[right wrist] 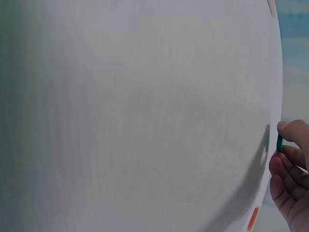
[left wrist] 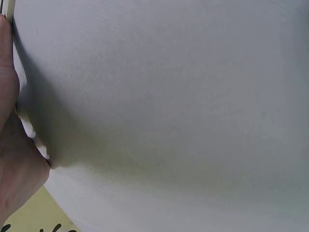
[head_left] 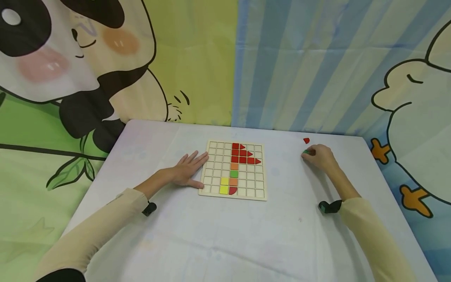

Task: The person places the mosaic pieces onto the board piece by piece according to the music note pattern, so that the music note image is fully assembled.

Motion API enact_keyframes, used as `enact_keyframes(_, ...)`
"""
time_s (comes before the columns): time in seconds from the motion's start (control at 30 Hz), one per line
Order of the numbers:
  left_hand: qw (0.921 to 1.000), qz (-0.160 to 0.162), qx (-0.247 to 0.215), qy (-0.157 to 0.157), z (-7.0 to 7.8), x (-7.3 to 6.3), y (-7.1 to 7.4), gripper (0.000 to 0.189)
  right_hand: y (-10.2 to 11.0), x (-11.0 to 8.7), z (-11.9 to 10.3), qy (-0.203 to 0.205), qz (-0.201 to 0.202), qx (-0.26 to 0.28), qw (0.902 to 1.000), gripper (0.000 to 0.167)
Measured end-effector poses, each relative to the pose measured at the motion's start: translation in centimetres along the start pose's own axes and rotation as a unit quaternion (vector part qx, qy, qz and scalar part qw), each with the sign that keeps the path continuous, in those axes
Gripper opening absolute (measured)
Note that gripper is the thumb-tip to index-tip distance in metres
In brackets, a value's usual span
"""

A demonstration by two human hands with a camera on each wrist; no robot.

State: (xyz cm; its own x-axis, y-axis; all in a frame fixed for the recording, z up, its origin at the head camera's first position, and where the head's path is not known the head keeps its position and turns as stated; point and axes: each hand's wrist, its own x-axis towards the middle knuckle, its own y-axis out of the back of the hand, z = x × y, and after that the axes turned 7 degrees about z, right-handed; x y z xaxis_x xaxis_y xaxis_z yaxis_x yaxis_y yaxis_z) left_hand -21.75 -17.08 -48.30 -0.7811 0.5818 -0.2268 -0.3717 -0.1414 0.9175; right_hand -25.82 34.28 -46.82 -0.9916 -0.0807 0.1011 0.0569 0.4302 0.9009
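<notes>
My right hand [head_left: 320, 157] pinches a small green tile [right wrist: 279, 143] between thumb and fingers, over the right part of the table. Just beyond it lies a small red piece [head_left: 306, 140]. At the middle of the table is a square wooden grid board [head_left: 250, 180]. Red squares with pointed ends [head_left: 243, 160] fill part of its top rows, and a column of orange, green and red pieces runs below them, with two yellow squares [head_left: 224, 181] beside it. My left hand [head_left: 187, 169] lies with fingers spread, fingertips and thumb at the board's left edge.
The white-covered table [head_left: 211, 235] reaches back to a wall cloth [head_left: 197, 58] printed with cartoon animals. Dark wrist cameras [head_left: 329, 206] hang below both sleeves.
</notes>
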Motion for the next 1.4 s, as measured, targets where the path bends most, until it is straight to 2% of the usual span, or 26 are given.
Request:
enact_keyframes(0.13, 1.0, -0.001, 0.0, 0.002, 0.0, 0.0, 0.1, 0.112, -0.2, 0.0, -3.0, 0.041, 0.0, 0.017, 0.999, 0.031)
enact_keyframes(0.33, 1.0, 0.001, -0.008, -0.003, 0.1, -0.1, 0.1, 0.112, -1.2, -0.9, -10.5, 0.11, -0.025, 0.054, 0.9922, 0.024)
enact_keyframes(0.5, 1.0, 0.002, -0.001, -0.003, 0.3, -0.1, 0.2, 0.111, -3.4, -2.2, -16.4, 0.183, -0.057, 0.072, 0.9788, 0.024)
enact_keyframes(0.67, 1.0, 0.003, -0.003, -0.007, 0.3, -0.2, 0.3, 0.111, -6.2, -2.7, -20.2, 0.222, -0.089, 0.078, 0.9678, 0.023)
enact_keyframes(0.77, 0.9999, 0.002, -0.006, -0.008, 0.4, -0.3, 0.3, 0.111, -7.4, -2.7, -21.6, 0.23, -0.098, 0.073, 0.9654, 0.021)
enact_keyframes(1.0, 0.9999, 0.005, -0.008, -0.009, 0.4, -0.4, 0.3, 0.11, -9.3, -2.3, -23.6, 0.214, -0.14, 0.041, 0.9658, 0.021)
enact_keyframes(1.2, 0.9999, 0.003, -0.004, -0.01, 0.3, -0.4, 0.2, 0.11, -9.8, -2.4, -24.5, 0.19, -0.154, 0.02, 0.9694, 0.023)
enact_keyframes(1.4, 0.9999, 0.004, -0.007, -0.009, 0.2, -0.4, 0.3, 0.109, -10.0, -2.6, -24.8, 0.178, -0.156, 0.019, 0.9713, 0.015)
